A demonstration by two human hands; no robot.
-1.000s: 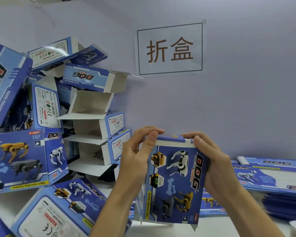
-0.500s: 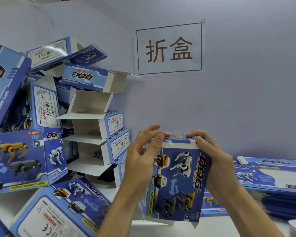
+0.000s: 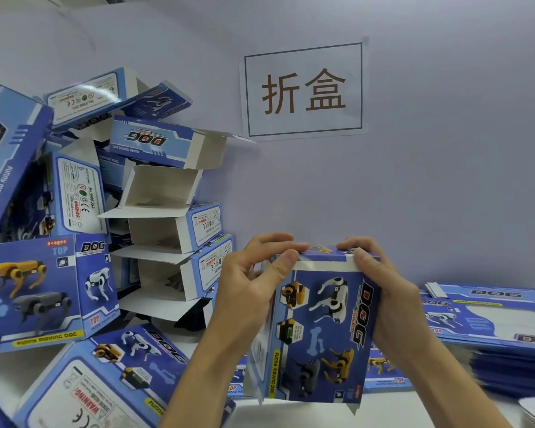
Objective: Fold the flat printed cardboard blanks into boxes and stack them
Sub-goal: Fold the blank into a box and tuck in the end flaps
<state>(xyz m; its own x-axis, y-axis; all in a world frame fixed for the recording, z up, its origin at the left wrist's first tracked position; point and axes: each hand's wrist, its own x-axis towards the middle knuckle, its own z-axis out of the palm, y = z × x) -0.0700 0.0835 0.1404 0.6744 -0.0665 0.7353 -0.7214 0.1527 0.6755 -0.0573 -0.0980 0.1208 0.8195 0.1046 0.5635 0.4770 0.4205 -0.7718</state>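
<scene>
In the head view, both hands hold one box (image 3: 318,329) upright in the air above the front part of the surface (image 3: 414,409), in the middle of the picture. The left hand (image 3: 254,282) grasps the upper left corner of the box, its thumb lying on the front panel near the top edge and its fingers curled over the top. The right hand (image 3: 383,298) grasps the upper right side, the thumb on the front face and the fingers bent over the top flap (image 3: 322,251).

Compared with a second ago, the box has come a little higher and tilted slightly, and the top flap now lies lower, almost closed under the fingertips of both hands. I judge that the top end is just being tucked shut. The bottom end looks not yet closed, since small flaps hang free at the lower edge.

At the left side of the surface, against the wall (image 3: 414,196), stands the pile of folded boxes (image 3: 167,230), many with an open end. At the right edge lie the flat blanks (image 3: 491,316) in a low heap, so more folding remains. On the wall above the hands hangs a paper sign (image 3: 303,91) with two characters
</scene>
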